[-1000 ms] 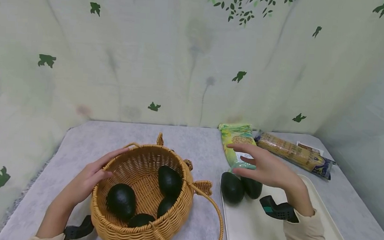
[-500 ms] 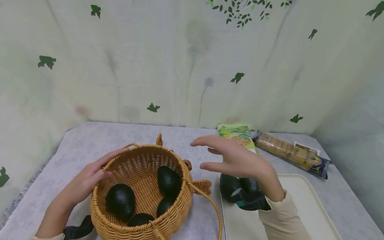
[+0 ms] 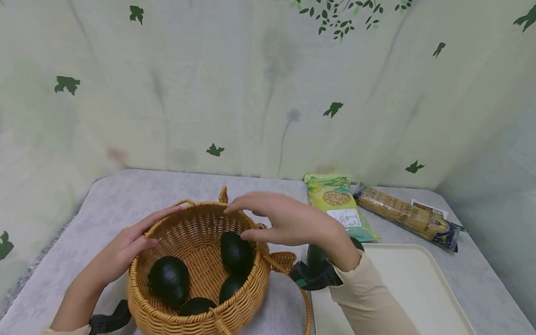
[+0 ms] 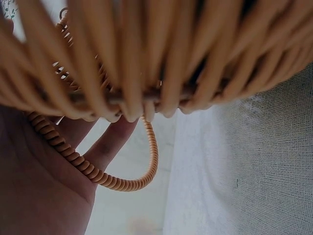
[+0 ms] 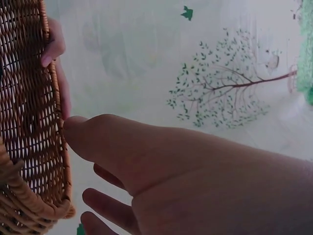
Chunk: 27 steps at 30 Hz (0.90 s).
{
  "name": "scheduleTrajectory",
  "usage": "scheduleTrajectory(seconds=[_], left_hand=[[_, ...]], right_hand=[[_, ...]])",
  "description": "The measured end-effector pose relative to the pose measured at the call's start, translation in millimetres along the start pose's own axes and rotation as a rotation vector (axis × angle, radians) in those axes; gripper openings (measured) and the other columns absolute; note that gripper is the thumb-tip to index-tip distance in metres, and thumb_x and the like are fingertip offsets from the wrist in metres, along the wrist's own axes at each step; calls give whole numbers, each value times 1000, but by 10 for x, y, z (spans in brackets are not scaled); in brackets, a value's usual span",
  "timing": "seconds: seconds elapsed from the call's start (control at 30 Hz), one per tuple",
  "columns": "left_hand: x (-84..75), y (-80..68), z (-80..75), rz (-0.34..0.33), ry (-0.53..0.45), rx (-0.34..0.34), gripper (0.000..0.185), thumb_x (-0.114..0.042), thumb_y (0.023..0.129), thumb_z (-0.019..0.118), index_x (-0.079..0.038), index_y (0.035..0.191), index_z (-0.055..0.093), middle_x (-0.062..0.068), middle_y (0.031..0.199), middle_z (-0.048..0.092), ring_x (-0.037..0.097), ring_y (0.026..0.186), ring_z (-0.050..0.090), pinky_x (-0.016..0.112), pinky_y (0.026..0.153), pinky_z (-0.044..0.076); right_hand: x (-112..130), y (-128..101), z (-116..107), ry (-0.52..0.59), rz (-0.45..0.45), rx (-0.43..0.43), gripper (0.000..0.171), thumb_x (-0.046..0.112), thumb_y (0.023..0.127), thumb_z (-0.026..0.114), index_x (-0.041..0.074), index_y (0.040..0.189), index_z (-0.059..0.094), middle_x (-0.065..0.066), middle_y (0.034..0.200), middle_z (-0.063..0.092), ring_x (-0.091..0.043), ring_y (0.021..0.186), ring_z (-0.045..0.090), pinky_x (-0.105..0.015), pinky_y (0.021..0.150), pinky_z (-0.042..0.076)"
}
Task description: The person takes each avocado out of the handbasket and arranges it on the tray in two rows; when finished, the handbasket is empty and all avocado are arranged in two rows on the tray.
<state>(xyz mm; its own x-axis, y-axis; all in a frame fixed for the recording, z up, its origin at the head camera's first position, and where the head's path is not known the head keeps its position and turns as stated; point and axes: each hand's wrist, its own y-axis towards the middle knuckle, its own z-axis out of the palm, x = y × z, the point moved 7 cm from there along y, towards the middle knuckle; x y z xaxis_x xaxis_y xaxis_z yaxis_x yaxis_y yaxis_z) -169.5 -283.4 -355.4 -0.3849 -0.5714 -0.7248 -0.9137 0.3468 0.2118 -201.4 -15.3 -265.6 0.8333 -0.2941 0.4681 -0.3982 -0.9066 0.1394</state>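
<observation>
A round wicker basket point(image 3: 182, 333) stands at the front left of the table in the head view, with several dark avocados point(image 3: 168, 281) lying inside. My left hand point(image 3: 122, 253) grips its left rim, thumb over the inside and fingers along the outside. In the left wrist view, a looped wicker handle point(image 4: 124, 184) crosses that palm. Over the basket's right rim hovers my right hand point(image 3: 287, 222), empty, its fingers stretched forward and thumb apart. An avocado point(image 3: 238, 254) in the basket sits just below that thumb. More avocados point(image 3: 316, 254) on the tray are partly hidden by my right forearm.
A white tray point(image 3: 408, 296) lies to the right of the basket. Behind it are a green packet point(image 3: 336, 198) of beans or grains and a long pack point(image 3: 406, 217) of what looks like dry noodles. A long basket handle point(image 3: 309, 315) droops toward the tray.
My right hand has moved left, from above the avocados on the tray to over the basket's right rim. The left hand stays on the rim.
</observation>
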Motion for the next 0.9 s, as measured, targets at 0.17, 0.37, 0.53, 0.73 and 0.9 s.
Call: scheduleTrajectory(seconds=[0.17, 0.37, 0.53, 0.73, 0.9], left_hand=[[-2, -5, -4, -18, 15, 2, 60, -11, 105, 42, -34, 161, 37, -7, 161, 42, -5, 130, 48, 38, 88, 55], [2, -18, -4, -31, 24, -6, 55, -20, 109, 39, -36, 161, 36, -7, 161, 42, -3, 131, 48, 53, 90, 52], [-13, -18, 7, -24, 17, -4, 55, -19, 108, 40, -35, 161, 36, 0, 161, 43, 6, 131, 52, 54, 89, 53], [13, -7, 17, -66, -29, 14, 51, -25, 111, 34, -34, 161, 36, 9, 160, 43, 42, 131, 55, 60, 89, 54], [42, 1, 16, -100, -101, 38, 48, -31, 114, 23, -34, 161, 35, 11, 161, 41, 29, 131, 58, 31, 88, 56]], right_hand=[[58, 185, 133, -2, -7, 72, 48, 25, 102, 66, 12, 148, 55, -1, 147, 58, -14, 129, 56, -29, 106, 45], [88, 361, 278, 2, -13, 135, 48, 25, 102, 67, 12, 147, 56, 1, 145, 60, -11, 126, 57, -26, 106, 44], [96, 454, 350, 22, -22, 152, 47, 25, 102, 66, 12, 146, 57, 0, 144, 61, -8, 122, 58, -25, 104, 45], [142, 562, 443, 62, -34, 200, 47, 27, 102, 66, 13, 146, 57, 0, 146, 59, -10, 133, 55, -24, 110, 42], [178, 685, 519, 97, -32, 290, 49, 31, 103, 66, 14, 148, 57, 2, 147, 59, -8, 132, 56, -21, 108, 42]])
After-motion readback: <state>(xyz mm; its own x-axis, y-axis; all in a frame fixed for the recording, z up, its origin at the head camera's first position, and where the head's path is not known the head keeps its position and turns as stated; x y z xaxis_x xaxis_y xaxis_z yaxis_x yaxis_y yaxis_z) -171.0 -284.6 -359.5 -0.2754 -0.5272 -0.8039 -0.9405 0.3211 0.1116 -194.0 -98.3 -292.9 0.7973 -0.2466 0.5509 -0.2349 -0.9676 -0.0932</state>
